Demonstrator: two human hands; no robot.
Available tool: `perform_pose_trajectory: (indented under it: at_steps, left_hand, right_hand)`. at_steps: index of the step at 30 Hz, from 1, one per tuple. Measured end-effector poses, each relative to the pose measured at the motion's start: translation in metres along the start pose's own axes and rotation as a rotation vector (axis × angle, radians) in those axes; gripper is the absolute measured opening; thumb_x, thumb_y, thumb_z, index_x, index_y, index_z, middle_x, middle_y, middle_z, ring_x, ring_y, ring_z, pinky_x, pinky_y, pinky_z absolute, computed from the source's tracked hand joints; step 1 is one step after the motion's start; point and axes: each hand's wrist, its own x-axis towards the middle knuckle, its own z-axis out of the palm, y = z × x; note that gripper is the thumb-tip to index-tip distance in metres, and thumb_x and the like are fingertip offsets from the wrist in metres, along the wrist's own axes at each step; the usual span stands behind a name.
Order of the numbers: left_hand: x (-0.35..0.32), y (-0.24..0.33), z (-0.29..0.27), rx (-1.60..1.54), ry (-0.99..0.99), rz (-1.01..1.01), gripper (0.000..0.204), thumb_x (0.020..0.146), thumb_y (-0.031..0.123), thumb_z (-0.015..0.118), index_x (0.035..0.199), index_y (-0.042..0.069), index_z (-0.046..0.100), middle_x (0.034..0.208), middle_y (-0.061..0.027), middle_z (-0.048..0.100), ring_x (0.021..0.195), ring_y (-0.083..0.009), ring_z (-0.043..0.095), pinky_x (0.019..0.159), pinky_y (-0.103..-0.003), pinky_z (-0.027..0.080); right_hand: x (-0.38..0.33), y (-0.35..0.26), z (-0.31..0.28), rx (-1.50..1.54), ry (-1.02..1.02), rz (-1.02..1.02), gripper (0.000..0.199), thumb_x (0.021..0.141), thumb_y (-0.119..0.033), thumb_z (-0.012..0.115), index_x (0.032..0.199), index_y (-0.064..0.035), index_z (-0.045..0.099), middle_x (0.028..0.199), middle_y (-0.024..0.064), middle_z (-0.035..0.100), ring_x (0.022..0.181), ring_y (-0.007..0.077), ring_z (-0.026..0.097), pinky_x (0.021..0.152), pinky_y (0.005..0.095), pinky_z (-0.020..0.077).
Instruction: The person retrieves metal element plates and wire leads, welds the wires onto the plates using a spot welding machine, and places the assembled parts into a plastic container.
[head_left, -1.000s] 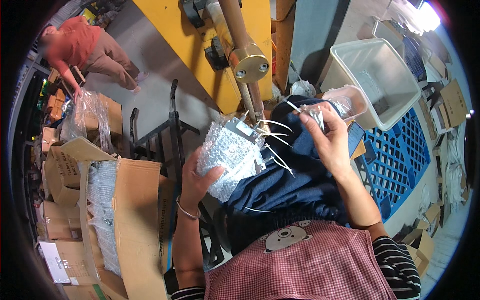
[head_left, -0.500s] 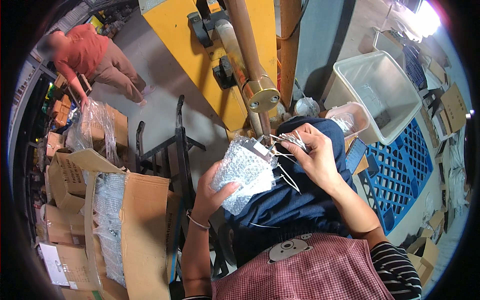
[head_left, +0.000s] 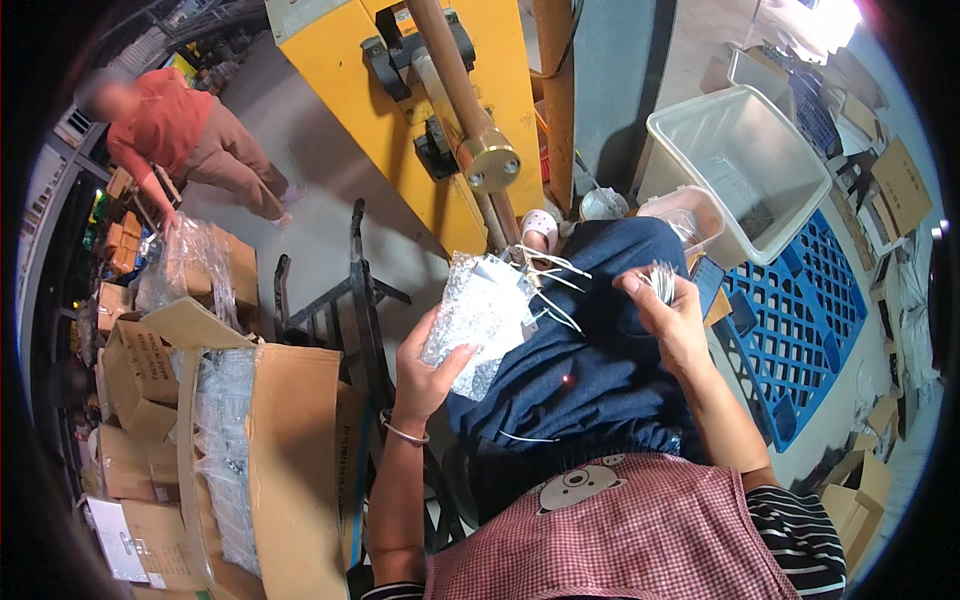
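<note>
My left hand (head_left: 424, 368) is closed round a small stack of bubble-wrap packets (head_left: 472, 330), its thumb pressed on top, above my lap. Several thin white ties (head_left: 556, 308) stick out to the right from the packets' far edge, around what look like small flat tags; how they are fastened is too small to tell. Over my right thigh, apart from the packets, my right hand (head_left: 676, 322) pinches a bundle of thin white ties (head_left: 662, 280). One loose white tie (head_left: 528, 438) lies on my dark trousers (head_left: 600, 400).
An open cardboard box (head_left: 292, 450) of bubble-wrapped goods stands left, beside a black metal frame (head_left: 365, 300). Ahead is a yellow machine (head_left: 350, 110) with a metal bar. A pale bin (head_left: 800, 190) and blue pallet (head_left: 790, 330) are right. Another person (head_left: 190, 135) bends over boxes far left.
My right hand has drawn back from the packets to the right, keeping its bundle of ties. The ties on the packets now show more plainly. The left hand keeps its hold.
</note>
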Motion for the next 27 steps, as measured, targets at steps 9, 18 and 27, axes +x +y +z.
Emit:
perform_pose_trajectory:
  at_steps: [9, 18, 27]
  left_hand:
    - [-0.018, 0.029, 0.039, 0.217, 0.096, 0.117, 0.046, 0.086, 0.008, 0.067, 0.128, -0.005, 0.053, 0.111, -0.0113, 0.065, 0.1, -0.0151, 0.061, 0.087, -0.028, 0.049]
    - [-0.01, 0.041, 0.134, 0.128, -0.295, -0.206, 0.05, 0.094, 0.011, 0.059, 0.138, -0.004, 0.041, 0.124, -0.0121, 0.058, 0.111, -0.0178, 0.055, 0.096, -0.031, 0.044]
    - [0.07, 0.148, 0.111, 1.143, 0.512, 0.823, 0.075, 0.094, 0.041, 0.055, 0.143, -0.01, 0.031, 0.147, -0.0263, 0.035, 0.135, -0.0402, 0.038, 0.113, -0.049, 0.028]
  right_hand:
    - [-0.034, 0.032, 0.002, -0.014, -0.449, 0.045, 0.02, 0.09, -0.015, 0.07, 0.101, 0.0011, 0.072, 0.093, 0.0074, 0.073, 0.088, 0.0103, 0.066, 0.082, 0.0259, 0.0515]
    - [-0.043, 0.053, -0.02, 0.532, -0.257, 0.196, 0.05, 0.092, -0.03, 0.069, 0.128, -0.0043, 0.045, 0.078, -0.0056, 0.049, 0.055, 0.0016, 0.038, 0.045, 0.0196, 0.0302]
    - [0.025, 0.044, -0.14, 0.943, -0.357, 0.247, 0.023, 0.097, -0.023, 0.06, 0.117, -0.0117, 0.054, 0.074, -0.0081, 0.046, 0.051, 0.0008, 0.028, 0.044, 0.0193, 0.0201]
